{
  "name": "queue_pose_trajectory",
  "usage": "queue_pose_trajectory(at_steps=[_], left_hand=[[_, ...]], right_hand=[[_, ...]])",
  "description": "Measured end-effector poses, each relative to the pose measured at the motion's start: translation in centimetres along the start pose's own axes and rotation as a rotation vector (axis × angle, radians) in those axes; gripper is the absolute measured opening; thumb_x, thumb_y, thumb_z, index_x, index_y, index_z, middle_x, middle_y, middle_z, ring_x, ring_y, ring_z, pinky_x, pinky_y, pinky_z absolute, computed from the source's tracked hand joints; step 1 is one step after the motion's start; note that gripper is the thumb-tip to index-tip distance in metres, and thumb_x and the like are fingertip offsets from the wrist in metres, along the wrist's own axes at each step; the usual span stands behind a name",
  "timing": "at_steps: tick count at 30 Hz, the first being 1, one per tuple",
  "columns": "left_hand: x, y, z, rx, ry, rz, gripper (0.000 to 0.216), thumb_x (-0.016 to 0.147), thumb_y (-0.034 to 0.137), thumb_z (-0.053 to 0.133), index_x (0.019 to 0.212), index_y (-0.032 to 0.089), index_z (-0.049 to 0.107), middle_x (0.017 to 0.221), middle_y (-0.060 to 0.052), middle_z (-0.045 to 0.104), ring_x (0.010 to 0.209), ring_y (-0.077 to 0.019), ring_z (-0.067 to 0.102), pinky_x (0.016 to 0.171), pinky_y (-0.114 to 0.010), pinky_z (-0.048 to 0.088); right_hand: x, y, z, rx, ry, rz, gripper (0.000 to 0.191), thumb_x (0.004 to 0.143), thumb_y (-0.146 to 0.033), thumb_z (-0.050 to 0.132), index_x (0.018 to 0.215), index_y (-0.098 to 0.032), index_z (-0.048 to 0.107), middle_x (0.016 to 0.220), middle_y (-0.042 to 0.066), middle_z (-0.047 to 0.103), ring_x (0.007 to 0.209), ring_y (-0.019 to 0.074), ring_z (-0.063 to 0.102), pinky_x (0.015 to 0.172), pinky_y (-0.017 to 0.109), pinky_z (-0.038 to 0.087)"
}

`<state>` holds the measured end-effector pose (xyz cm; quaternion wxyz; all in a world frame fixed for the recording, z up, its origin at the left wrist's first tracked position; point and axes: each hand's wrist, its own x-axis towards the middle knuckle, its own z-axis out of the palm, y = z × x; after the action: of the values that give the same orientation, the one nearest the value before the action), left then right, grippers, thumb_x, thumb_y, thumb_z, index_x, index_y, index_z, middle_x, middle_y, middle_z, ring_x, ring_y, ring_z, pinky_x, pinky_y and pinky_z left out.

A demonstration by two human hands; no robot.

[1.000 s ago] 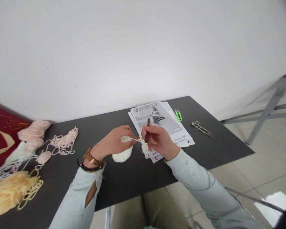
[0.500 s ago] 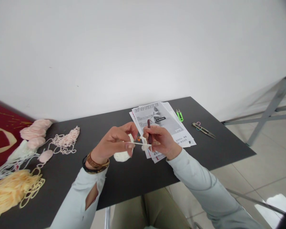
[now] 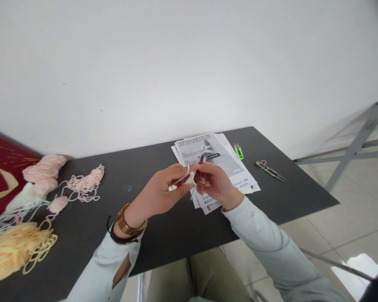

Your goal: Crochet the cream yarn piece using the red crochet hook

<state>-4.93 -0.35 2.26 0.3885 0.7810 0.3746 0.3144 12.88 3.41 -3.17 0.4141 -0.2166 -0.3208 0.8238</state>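
Over the middle of the table, my two hands meet. My right hand [image 3: 216, 183] is closed around the dark brown handle of a crochet hook [image 3: 199, 171], its end pointing up. The fingers of my left hand [image 3: 162, 187] pinch a small white crocheted piece [image 3: 190, 179] at the hook's lower end. White yarn [image 3: 188, 169] loops over the left index finger. Much of the piece is covered by the fingers, and the hook's tip is hidden.
Printed sheets [image 3: 227, 161] lie beyond my hands. Green thread snips [image 3: 238, 152] and metal snips [image 3: 270, 171] are to their right. At left are pink yarn [image 3: 44, 170], a loose pink tangle [image 3: 87, 183], white yarn [image 3: 25, 204], yellow yarn [image 3: 15, 247] and a red bag [image 3: 3, 167].
My left hand has moved right, up against the right hand. The stretched strand between them has become a loop, and the white ball under the left hand no longer shows. The hook tilts more.
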Motion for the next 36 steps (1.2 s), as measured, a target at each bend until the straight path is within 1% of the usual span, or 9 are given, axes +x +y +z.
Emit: queue_pose_trajectory(at_steps=[5, 11, 15, 19, 22, 27, 32, 34, 36], left_hand=[[0.3, 0.0, -0.2, -0.255, 0.029, -0.186, 0.036, 0.081, 0.019, 0.064, 0.117, 0.017, 0.070, 0.082, -0.002, 0.060, 0.073, -0.0132, 0.047, 0.068, -0.026, 0.039], [0.8, -0.4, 1.4, -0.509, 0.063, -0.221, 0.054, 0.075, 0.017, 0.070, 0.128, 0.018, 0.063, 0.081, -0.001, 0.062, 0.073, -0.0125, 0.053, 0.067, -0.025, 0.044], [1.3, -1.0, 2.9, -0.595, 0.240, -0.299, 0.070, 0.070, 0.019, 0.076, 0.137, 0.019, 0.055, 0.065, 0.005, 0.057, 0.050, -0.0067, 0.046, 0.047, -0.020, 0.041], [1.6, -1.6, 4.1, -0.782, 0.467, -0.299, 0.069, 0.062, 0.018, 0.083, 0.128, 0.018, 0.063, 0.068, 0.004, 0.065, 0.054, -0.0073, 0.053, 0.053, -0.021, 0.050], [1.6, -1.9, 4.7, -0.878, 0.544, -0.276, 0.069, 0.065, 0.017, 0.082, 0.130, 0.021, 0.061, 0.065, 0.005, 0.066, 0.057, -0.0073, 0.058, 0.060, -0.021, 0.052], [1.5, -1.7, 5.2, -0.907, 0.612, -0.241, 0.077, 0.069, 0.020, 0.080, 0.140, 0.025, 0.050, 0.071, 0.004, 0.069, 0.063, -0.0094, 0.064, 0.065, -0.023, 0.055], [1.6, -1.6, 5.8, -0.821, 0.698, -0.268, 0.081, 0.068, 0.022, 0.081, 0.142, 0.024, 0.048, 0.064, 0.007, 0.062, 0.052, -0.0060, 0.053, 0.049, -0.017, 0.046], [1.7, -1.6, 5.7, -0.809, 0.669, -0.282, 0.077, 0.069, 0.022, 0.080, 0.140, 0.022, 0.050, 0.065, 0.006, 0.061, 0.053, -0.0060, 0.052, 0.048, -0.017, 0.046], [1.7, -1.7, 5.1, -0.820, 0.560, -0.293, 0.072, 0.070, 0.023, 0.078, 0.138, 0.020, 0.053, 0.069, 0.004, 0.062, 0.058, -0.0089, 0.057, 0.050, -0.020, 0.050]], right_hand=[[-0.1, 0.0, 0.0, -0.058, 0.038, -0.028, 0.018, 0.072, -0.029, 0.070, 0.064, -0.014, 0.065, 0.040, -0.006, 0.048, 0.031, 0.0058, 0.035, 0.032, 0.019, 0.047], [0.0, -0.1, 0.0, -0.052, 0.083, -0.057, 0.021, 0.073, -0.033, 0.072, 0.067, -0.014, 0.066, 0.043, -0.005, 0.054, 0.032, 0.0066, 0.043, 0.033, 0.018, 0.047], [0.1, -0.2, 0.1, 0.015, 0.132, -0.100, 0.022, 0.074, -0.034, 0.075, 0.072, -0.013, 0.068, 0.050, -0.002, 0.062, 0.039, 0.0077, 0.055, 0.039, 0.016, 0.049], [0.0, 0.1, 0.3, 0.080, 0.196, -0.189, 0.022, 0.073, -0.032, 0.078, 0.081, -0.014, 0.069, 0.059, -0.002, 0.066, 0.047, 0.0065, 0.058, 0.046, 0.014, 0.051], [0.0, 0.5, 0.7, 0.068, 0.272, -0.286, 0.024, 0.071, -0.035, 0.080, 0.084, -0.018, 0.069, 0.063, -0.004, 0.065, 0.054, 0.0072, 0.059, 0.048, 0.015, 0.052], [0.1, 1.6, 1.4, -0.017, 0.313, -0.377, 0.022, 0.072, -0.038, 0.079, 0.084, -0.021, 0.071, 0.072, -0.002, 0.067, 0.063, 0.0108, 0.062, 0.053, 0.021, 0.053], [0.2, 2.1, 1.5, -0.028, 0.208, -0.315, 0.020, 0.070, -0.027, 0.080, 0.086, -0.021, 0.071, 0.072, -0.001, 0.070, 0.057, 0.0128, 0.062, 0.046, 0.024, 0.052], [0.1, 2.1, 1.3, -0.034, 0.206, -0.326, 0.016, 0.070, -0.025, 0.080, 0.083, -0.021, 0.071, 0.070, -0.002, 0.070, 0.057, 0.0128, 0.063, 0.046, 0.024, 0.053], [0.1, 1.9, 1.2, -0.039, 0.244, -0.335, 0.015, 0.069, -0.024, 0.081, 0.080, -0.020, 0.072, 0.069, -0.002, 0.071, 0.058, 0.0124, 0.065, 0.048, 0.023, 0.055]])
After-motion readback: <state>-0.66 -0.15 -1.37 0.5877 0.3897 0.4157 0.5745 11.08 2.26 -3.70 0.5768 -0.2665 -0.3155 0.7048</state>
